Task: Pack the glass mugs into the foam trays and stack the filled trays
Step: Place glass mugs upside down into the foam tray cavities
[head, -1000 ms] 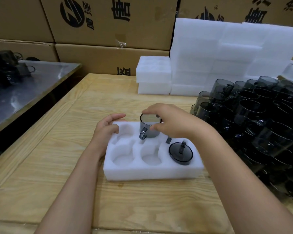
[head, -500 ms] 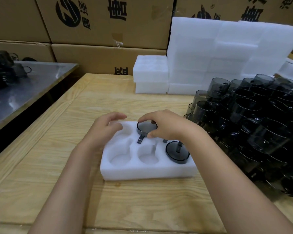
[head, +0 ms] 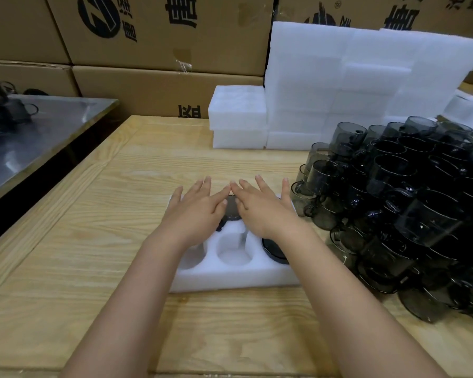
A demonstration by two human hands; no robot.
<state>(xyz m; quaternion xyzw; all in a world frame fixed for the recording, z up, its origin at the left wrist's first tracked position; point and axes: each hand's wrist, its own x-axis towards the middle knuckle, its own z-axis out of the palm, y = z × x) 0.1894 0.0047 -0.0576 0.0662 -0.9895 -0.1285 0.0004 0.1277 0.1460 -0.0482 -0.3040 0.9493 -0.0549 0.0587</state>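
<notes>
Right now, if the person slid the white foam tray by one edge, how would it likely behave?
The foam tray is probably light and would slide easily on the wooden table; at least two holes are empty. It looks thick and blocky, so likely stays stiff. The mug in its near right hole could make that side drag.

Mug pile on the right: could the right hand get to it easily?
Probably yes: the right hand is open over the tray, and the mug pile stands just beside it with nothing between.

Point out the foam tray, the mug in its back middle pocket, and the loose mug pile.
foam tray (head: 230,279): head view, front wall.
back middle mug (head: 232,211): head view, dark top.
loose mug pile (head: 407,203): head view, middle mug.
</notes>
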